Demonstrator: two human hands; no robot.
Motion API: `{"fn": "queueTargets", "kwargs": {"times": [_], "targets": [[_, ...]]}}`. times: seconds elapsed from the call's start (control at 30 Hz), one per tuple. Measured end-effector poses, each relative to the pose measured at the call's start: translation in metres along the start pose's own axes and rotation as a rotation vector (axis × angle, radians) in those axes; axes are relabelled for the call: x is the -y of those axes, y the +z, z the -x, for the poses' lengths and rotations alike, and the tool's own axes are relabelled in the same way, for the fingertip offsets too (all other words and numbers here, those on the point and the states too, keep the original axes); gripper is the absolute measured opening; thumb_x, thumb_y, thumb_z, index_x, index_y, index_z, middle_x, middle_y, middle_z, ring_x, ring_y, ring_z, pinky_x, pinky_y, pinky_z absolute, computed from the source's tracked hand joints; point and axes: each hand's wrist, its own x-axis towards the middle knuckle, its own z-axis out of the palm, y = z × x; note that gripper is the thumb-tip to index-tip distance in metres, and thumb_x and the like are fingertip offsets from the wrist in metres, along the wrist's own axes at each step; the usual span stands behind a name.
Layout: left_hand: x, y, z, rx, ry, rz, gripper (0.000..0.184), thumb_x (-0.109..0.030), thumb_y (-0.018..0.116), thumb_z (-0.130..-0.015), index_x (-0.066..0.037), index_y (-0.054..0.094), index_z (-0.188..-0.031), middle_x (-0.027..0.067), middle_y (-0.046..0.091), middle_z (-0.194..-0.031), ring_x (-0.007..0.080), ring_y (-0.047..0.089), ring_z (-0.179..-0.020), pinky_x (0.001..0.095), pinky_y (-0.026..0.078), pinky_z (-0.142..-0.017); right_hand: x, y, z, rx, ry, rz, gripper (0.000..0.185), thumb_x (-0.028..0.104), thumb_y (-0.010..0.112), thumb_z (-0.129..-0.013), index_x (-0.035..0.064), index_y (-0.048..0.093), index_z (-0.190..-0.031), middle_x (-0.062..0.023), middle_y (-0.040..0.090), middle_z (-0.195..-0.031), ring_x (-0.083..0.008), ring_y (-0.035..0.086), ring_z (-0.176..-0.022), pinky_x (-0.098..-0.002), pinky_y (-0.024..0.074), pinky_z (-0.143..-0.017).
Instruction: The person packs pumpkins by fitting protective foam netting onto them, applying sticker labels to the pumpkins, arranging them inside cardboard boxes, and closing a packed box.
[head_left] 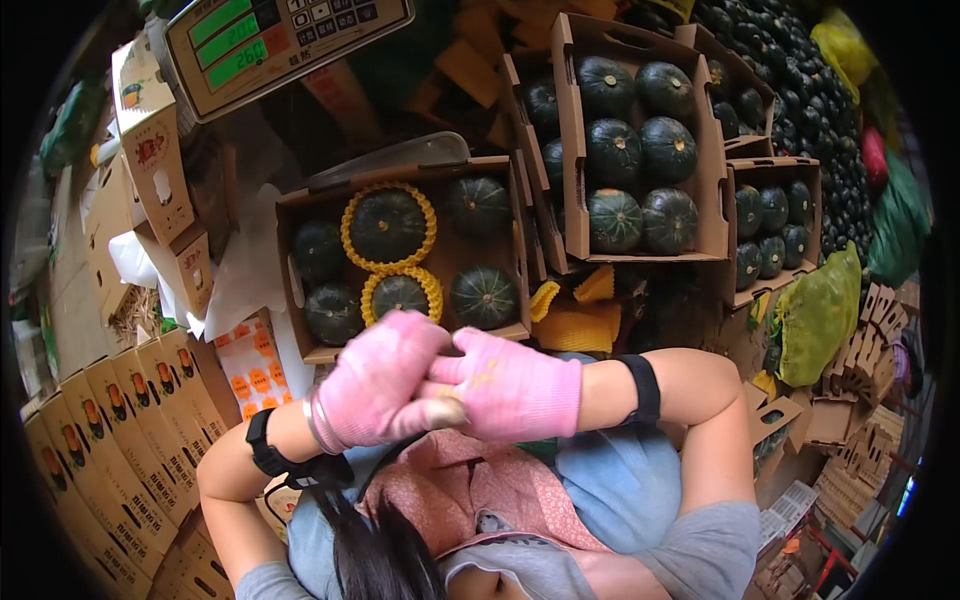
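Pink gloves cover both hands, which meet in front of my chest. My left hand point(385, 380) has its fingers bent near the other glove; whether anything is between them is hidden. My right hand point(500, 385) overlaps it, its fingertips partly covered. Just beyond the hands is an open cardboard box point(515, 330) of dark green squashes. Two of these, a larger squash point(388, 225) and a smaller squash point(400, 294), have yellow foam nets around them. A bare squash point(483, 296) lies at the box's near right.
A scale point(290, 45) with green displays stands at the top left. Stacked boxes of squashes point(640, 150) are at the upper right, near a large squash pile point(800, 120). Printed cartons point(130, 450) line the left. Yellow foam nets point(575, 325) lie beside the open box.
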Motion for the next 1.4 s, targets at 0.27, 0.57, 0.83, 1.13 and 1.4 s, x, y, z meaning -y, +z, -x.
{"fn": "queueTargets", "kwargs": {"times": [0.27, 0.57, 0.83, 1.13, 1.4], "targets": [[-0.008, 0.014, 0.002, 0.37, -0.163, -0.013, 0.06, -0.059, 0.069, -0.071, -0.002, 0.053, -0.077, 0.015, 0.058, -0.068, 0.0358, 0.058, -0.061, 0.04, 0.046, -0.054, -0.008, 0.031, 0.014, 0.073, -0.087, -0.067, 0.041, 0.03, 0.055, -0.081, 0.0153, 0.055, -0.12, -0.0064, 0.059, -0.115, -0.0273, 0.054, -0.112, -0.0576, 0.0282, -0.102], [-0.015, 0.003, 0.002, 0.302, -0.012, -0.218, 0.064, -0.068, 0.059, -0.072, -0.005, 0.05, -0.075, 0.0121, 0.056, -0.059, 0.0331, 0.059, -0.053, 0.0407, 0.045, -0.045, -0.001, 0.023, 0.009, 0.086, -0.099, 0.056, 0.041, 0.035, 0.053, -0.083, 0.019, 0.054, -0.121, -0.0048, 0.055, -0.124, -0.0261, 0.05, -0.118, -0.0618, 0.0328, -0.095], [-0.011, 0.0, 0.006, 0.28, -0.036, -0.246, 0.049, -0.053, 0.063, -0.074, -0.006, 0.053, -0.078, 0.0108, 0.057, -0.06, 0.0307, 0.06, -0.053, 0.0407, 0.046, -0.045, -0.004, 0.021, -0.001, 0.12, -0.093, -0.035, 0.041, 0.036, 0.054, -0.083, 0.0179, 0.055, -0.12, -0.0075, 0.054, -0.125, -0.0278, 0.049, -0.12, -0.061, 0.0331, -0.095], [-0.008, -0.004, 0.01, 0.284, -0.041, -0.259, 0.036, -0.041, 0.064, -0.074, -0.006, 0.053, -0.079, 0.0096, 0.059, -0.063, 0.0298, 0.062, -0.056, 0.0397, 0.048, -0.046, -0.004, 0.028, -0.004, 0.114, -0.109, 0.066, 0.039, 0.036, 0.054, -0.082, 0.0196, 0.057, -0.117, -0.005, 0.057, -0.12, -0.027, 0.052, -0.115, -0.0603, 0.0317, -0.096], [-0.015, 0.0, 0.006, 0.247, -0.116, -0.239, 0.053, -0.057, 0.066, -0.071, -0.006, 0.055, -0.082, 0.0135, 0.059, -0.067, 0.0342, 0.062, -0.064, 0.0414, 0.049, -0.054, -0.004, 0.014, -0.003, 0.111, -0.109, 0.095, 0.031, 0.027, 0.051, -0.085, 0.0157, 0.06, -0.113, -0.0038, 0.06, -0.111, -0.025, 0.054, -0.107, -0.0551, 0.0352, -0.094]]}}
